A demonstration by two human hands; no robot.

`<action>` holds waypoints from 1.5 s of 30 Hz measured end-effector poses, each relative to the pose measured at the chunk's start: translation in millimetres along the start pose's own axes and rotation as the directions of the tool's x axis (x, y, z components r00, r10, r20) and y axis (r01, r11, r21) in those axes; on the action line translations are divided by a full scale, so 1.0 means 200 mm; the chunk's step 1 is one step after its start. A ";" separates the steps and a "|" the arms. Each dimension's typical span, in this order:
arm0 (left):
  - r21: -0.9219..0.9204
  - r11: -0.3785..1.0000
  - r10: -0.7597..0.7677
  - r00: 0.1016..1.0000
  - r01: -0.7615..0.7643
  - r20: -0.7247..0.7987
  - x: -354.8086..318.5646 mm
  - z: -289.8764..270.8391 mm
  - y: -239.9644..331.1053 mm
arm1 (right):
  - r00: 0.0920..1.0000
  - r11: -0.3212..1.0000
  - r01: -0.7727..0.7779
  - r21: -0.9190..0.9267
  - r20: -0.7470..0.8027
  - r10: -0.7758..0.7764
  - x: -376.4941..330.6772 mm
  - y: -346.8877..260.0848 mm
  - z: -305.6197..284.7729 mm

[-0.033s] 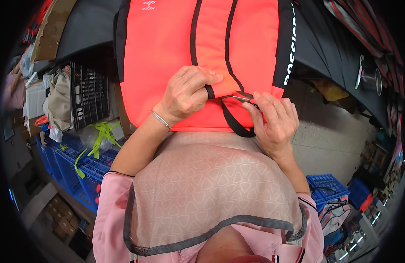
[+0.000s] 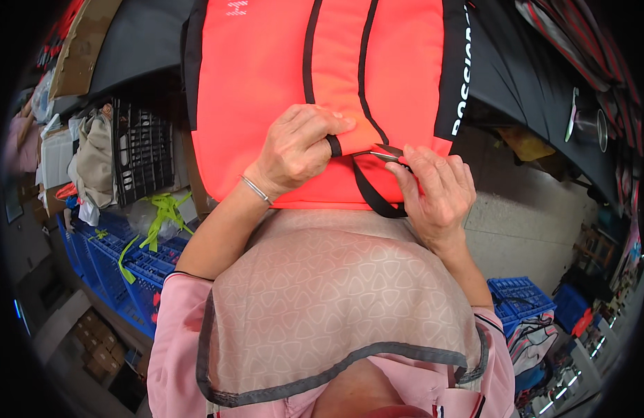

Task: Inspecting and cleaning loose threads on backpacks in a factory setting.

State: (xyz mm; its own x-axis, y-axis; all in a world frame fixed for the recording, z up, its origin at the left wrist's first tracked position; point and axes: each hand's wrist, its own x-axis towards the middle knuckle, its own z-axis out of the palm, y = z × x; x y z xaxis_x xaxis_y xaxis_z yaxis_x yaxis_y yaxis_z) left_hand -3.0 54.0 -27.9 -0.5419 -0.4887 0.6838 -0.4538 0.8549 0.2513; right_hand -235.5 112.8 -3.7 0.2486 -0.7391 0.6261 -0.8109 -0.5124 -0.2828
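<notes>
Left hand (image 2: 297,150) curled tight over the lower edge of the neon-orange backpack (image 2: 266,90), fingers folded down and thumb pressed across a black strap (image 2: 334,145) at the orange fabric tab; silver bracelet (image 2: 256,189) on that wrist. Right hand (image 2: 437,188) half closed, fingertips pinching a small metal tool (image 2: 386,156) (blade or snips, too small to tell), its tip touching the black webbing just right of the left thumb. Black strap loop (image 2: 371,195) hanging below the backpack's lower edge, between the two hands and touching the right palm side.

Backpack lying flat, directly above the patterned beige apron (image 2: 336,299), black piping running down its middle and a black side panel on its right edge.

Left of the backpack and lower: blue plastic crates (image 2: 120,265), with neon-yellow straps (image 2: 158,216) draped over their rims. Black plastic crate (image 2: 144,153) just left of the backpack, standing on edge, with bundled pale cloth (image 2: 92,160) beside it. Below and right of the backpack: another blue crate (image 2: 520,296) on the concrete floor (image 2: 524,230), contents not clear.

Above and on both sides of the backpack: black umbrella canopy (image 2: 524,76) spread wide. Brown cardboard (image 2: 82,42) at upper left of the backpack. Apron bulge and pink sleeves (image 2: 172,327) filling the lower view, hiding whatever lies beneath the backpack.
</notes>
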 end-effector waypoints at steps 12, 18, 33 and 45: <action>0.001 0.999 -0.034 0.999 0.034 0.021 0.01 -0.01 0.01 | 1.000 1.000 -0.002 -0.022 -0.010 0.001 0.01 -0.01 0.02; 0.011 1.000 -0.017 1.000 0.017 0.006 -0.01 0.01 0.00 | 1.000 0.999 -0.005 -0.039 -0.006 0.005 0.00 -0.02 0.02; -0.061 0.980 -0.187 0.980 0.191 0.061 -0.03 0.04 0.02 | 0.617 0.256 -0.754 0.605 0.518 0.592 0.02 -0.01 0.00; -0.072 0.977 -0.203 0.978 0.199 -0.049 -0.01 0.06 0.02 | 0.920 0.874 -0.390 0.288 0.157 0.359 0.05 -0.01 -0.02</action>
State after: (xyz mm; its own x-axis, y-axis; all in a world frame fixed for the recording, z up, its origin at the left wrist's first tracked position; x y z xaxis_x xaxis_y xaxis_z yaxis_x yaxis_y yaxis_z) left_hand -13.3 56.4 -36.1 -0.4032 -0.6425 0.6516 -0.5006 0.7509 0.4307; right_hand -232.3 108.7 5.3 0.0204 -0.9325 0.3606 -0.6534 -0.2854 -0.7011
